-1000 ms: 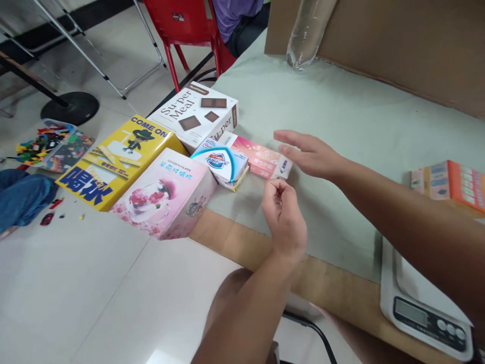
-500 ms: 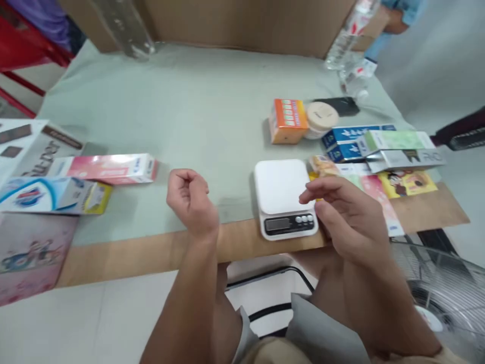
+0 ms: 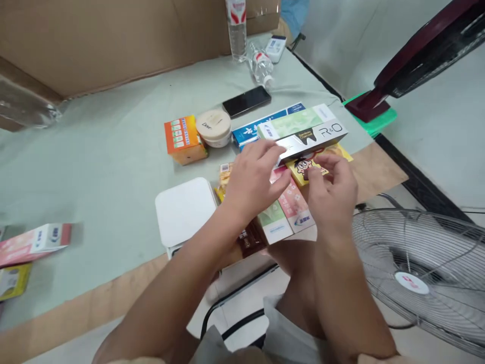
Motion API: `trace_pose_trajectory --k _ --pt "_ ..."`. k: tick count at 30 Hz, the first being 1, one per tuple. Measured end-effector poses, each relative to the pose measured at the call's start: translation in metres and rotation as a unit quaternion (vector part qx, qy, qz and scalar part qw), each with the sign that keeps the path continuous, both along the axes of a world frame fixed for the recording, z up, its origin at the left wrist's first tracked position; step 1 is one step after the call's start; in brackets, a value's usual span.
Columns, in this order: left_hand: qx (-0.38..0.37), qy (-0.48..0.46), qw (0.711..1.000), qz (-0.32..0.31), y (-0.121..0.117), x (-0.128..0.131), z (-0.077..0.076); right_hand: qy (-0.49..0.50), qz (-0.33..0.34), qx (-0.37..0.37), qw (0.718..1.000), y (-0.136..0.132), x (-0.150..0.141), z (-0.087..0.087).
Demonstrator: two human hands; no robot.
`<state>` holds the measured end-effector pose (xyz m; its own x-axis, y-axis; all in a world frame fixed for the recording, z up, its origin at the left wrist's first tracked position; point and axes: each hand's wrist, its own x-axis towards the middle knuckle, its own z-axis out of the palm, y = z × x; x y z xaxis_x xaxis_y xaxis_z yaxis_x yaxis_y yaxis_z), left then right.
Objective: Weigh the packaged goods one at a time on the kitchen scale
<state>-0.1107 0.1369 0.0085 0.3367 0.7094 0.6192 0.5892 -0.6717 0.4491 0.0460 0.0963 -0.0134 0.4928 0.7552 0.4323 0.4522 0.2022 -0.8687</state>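
My left hand (image 3: 255, 179) is open, palm down, with thumb and fingers apart. It hovers over a green-and-white box (image 3: 275, 227) and a pink box (image 3: 297, 205), fingertips near the left end of a silver R&O box (image 3: 314, 141). My right hand (image 3: 335, 192) is loosely curled, thumb and forefinger apart, just above a yellow packet (image 3: 297, 174) with a cartoon face. Whether its fingertips touch the packet is unclear. Left of my hands sits a white kitchen scale (image 3: 185, 210), its display mostly covered by my left forearm.
An orange box (image 3: 185, 144), a round Dove jar (image 3: 214, 129), a phone (image 3: 246, 101) and water bottles (image 3: 237, 33) stand or lie farther back. Blue boxes (image 3: 261, 124) lie beneath a light green box (image 3: 297, 121). A floor fan (image 3: 413, 280) stands at the right, below the table edge.
The view has swung right. My left hand has gone from a closed fist left of the scale to the boxes on its right, fingers spread. My right hand has moved right, over the yellow packet.
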Motion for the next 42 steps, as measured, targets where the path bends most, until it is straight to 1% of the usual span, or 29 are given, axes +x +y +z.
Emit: trace_pose_trajectory --k 2,3,5,7,10,12,14,16,18,19,21,23,24,26,28,29,31,32,34,36,37,39,42 --pt "-0.009 0.06 0.998 0.017 0.022 0.034 -0.005 -0.003 -0.001 0.005 1.0 0.005 0.005 -0.001" --pt "-0.016 0.082 0.996 0.024 0.029 0.045 -0.009 0.0 0.005 0.003 1.0 0.006 0.008 -0.001" --pt "-0.018 0.111 0.993 0.036 0.036 0.057 -0.017 0.011 0.01 -0.007 1.0 0.006 0.013 -0.001" --pt "0.001 0.126 0.991 0.054 0.036 0.058 -0.022 0.02 0.01 -0.012 1.0 0.004 0.018 -0.001" --pt "0.018 0.14 0.987 0.072 0.03 0.058 -0.022 0.016 0.009 -0.003 1.0 0.002 0.024 -0.003" --pt "0.002 0.136 0.989 0.052 0.027 0.061 -0.02 0.0 0.004 0.012 1.0 0.0 0.025 -0.003" --pt "-0.013 0.109 0.994 0.024 0.022 0.064 -0.018 -0.023 0.001 0.027 0.999 -0.001 0.025 -0.003" --pt "0.002 0.069 0.998 0.014 0.012 0.061 -0.014 -0.037 0.004 0.05 0.998 -0.003 0.023 -0.002" --pt "0.033 0.024 0.999 0.027 -0.005 0.046 -0.007 -0.029 0.014 0.089 0.995 -0.007 0.017 0.0" --pt "0.045 0.002 0.998 0.038 -0.017 0.034 -0.003 -0.023 0.023 0.11 0.993 -0.01 0.012 0.001" --pt "0.066 -0.036 0.994 0.081 -0.045 -0.002 0.004 -0.032 0.053 0.129 0.99 -0.018 -0.003 0.002" --pt "0.085 -0.064 0.982 0.157 -0.076 -0.045 0.005 -0.063 0.102 0.122 0.985 -0.029 -0.023 0.003" --pt "0.092 -0.076 0.972 0.201 -0.09 -0.067 0.001 -0.078 0.133 0.114 0.982 -0.036 -0.035 0.004" --pt "0.095 -0.097 0.949 0.283 -0.115 -0.106 -0.014 -0.096 0.2 0.107 0.969 -0.051 -0.061 0.005" --pt "0.077 -0.11 0.931 0.34 -0.132 -0.134 -0.037 -0.122 0.274 0.094 0.949 -0.066 -0.09 0.005" --pt "0.063 -0.116 0.926 0.355 -0.137 -0.142 -0.05 -0.141 0.309 0.087 0.936 -0.072 -0.105 0.004" --pt "0.03 -0.13 0.923 0.361 -0.142 -0.148 -0.071 -0.183 0.358 0.074 0.913 -0.08 -0.132 0.0" --pt "0.011 -0.139 0.924 0.357 -0.143 -0.148 -0.079 -0.201 0.368 0.065 0.906 -0.082 -0.144 -0.004" --pt "-0.031 -0.149 0.927 0.343 -0.145 -0.146 -0.087 -0.229 0.361 0.042 0.903 -0.081 -0.16 -0.012" --pt "-0.06 -0.15 0.933 0.321 -0.147 -0.146 -0.088 -0.251 0.341 0.014 0.906 -0.077 -0.167 -0.02" --pt "-0.061 -0.152 0.938 0.306 -0.148 -0.148 -0.086 -0.258 0.333 0.006 0.907 -0.074 -0.167 -0.023" --pt "-0.041 -0.163 0.946 0.278 -0.149 -0.156 -0.084 -0.263 0.322 0.003 0.909 -0.069 -0.166 -0.028" --pt "-0.019 -0.193 0.943 0.27 -0.149 -0.174 -0.085 -0.267 0.301 0.013 0.915 -0.066 -0.164 -0.033"
